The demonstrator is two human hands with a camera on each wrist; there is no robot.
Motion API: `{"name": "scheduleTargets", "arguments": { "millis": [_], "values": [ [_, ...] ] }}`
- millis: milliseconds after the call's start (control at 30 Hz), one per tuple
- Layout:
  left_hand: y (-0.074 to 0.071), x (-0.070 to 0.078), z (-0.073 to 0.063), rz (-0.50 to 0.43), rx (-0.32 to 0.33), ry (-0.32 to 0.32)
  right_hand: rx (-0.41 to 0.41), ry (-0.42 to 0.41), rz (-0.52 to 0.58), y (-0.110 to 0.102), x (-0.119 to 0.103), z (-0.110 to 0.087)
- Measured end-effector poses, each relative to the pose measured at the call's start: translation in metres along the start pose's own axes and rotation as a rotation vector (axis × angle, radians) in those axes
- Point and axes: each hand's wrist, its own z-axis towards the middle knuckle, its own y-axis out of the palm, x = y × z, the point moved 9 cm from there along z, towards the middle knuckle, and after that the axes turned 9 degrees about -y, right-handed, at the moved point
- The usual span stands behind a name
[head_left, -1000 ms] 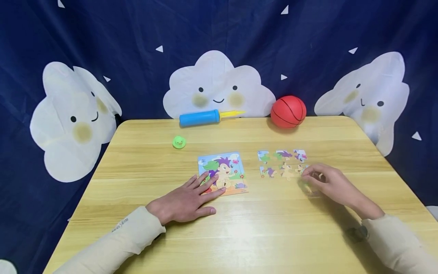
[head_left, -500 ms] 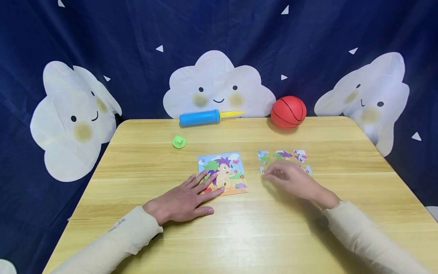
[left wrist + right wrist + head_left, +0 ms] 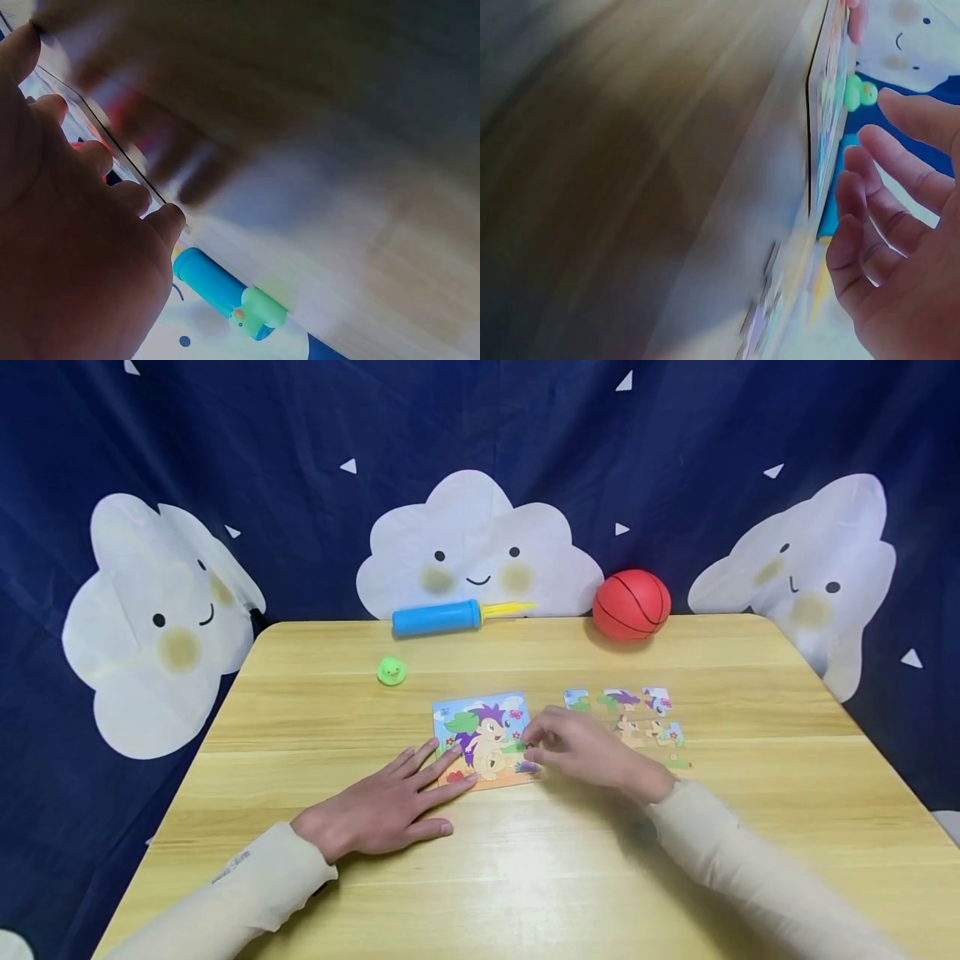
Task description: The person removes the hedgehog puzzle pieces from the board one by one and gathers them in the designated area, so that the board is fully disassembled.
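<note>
A square hedgehog puzzle board point(image 3: 491, 732) lies flat on the table. My left hand point(image 3: 378, 806) is spread palm-down, its fingertips on the board's lower left part. Over the board's right edge, my right hand point(image 3: 588, 752) hovers with loosely bent fingers. In the right wrist view, thumb and index finger are apart and nothing shows between them. Right of the board lie several loose jigsaw pieces point(image 3: 660, 733) in rows, with purple, green and beige print. My right hand hides some of the lower row.
A green rubber duck point(image 3: 391, 672) sits beyond the board to the left. Along the table's point(image 3: 315, 693) far edge lie a blue hand pump point(image 3: 437, 618) with a yellow end and a red toy basketball point(image 3: 632, 604). A dark blue cloud-print curtain point(image 3: 480, 418) hangs behind.
My right hand has moved left from the far-right jigsaw pieces, across them, to the board's right edge. My left hand has drawn back slightly toward the lower left.
</note>
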Motion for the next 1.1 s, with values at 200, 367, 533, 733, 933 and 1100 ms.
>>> {"name": "scheduleTargets", "arguments": {
  "millis": [200,367,533,733,933,1100],
  "values": [
    [0.001,-0.002,-0.003,-0.013,-0.019,-0.023,-0.057,-0.032,-0.024,0.016,-0.009,0.013],
    [0.002,-0.004,-0.005,-0.011,-0.024,-0.029,-0.097,-0.034,-0.044,0.028,-0.012,0.020],
    [0.002,-0.004,-0.004,-0.010,-0.022,-0.021,-0.096,-0.025,-0.072,0.033,-0.012,0.022],
    [0.003,-0.004,-0.004,-0.007,-0.026,-0.020,-0.094,-0.021,-0.042,0.035,-0.013,0.023],
    [0.003,-0.003,-0.004,-0.005,-0.023,-0.018,-0.091,-0.006,-0.007,0.036,-0.012,0.023],
    [0.002,-0.003,-0.005,-0.001,-0.016,-0.020,-0.081,0.008,0.011,0.036,-0.010,0.023]
  ]
}}
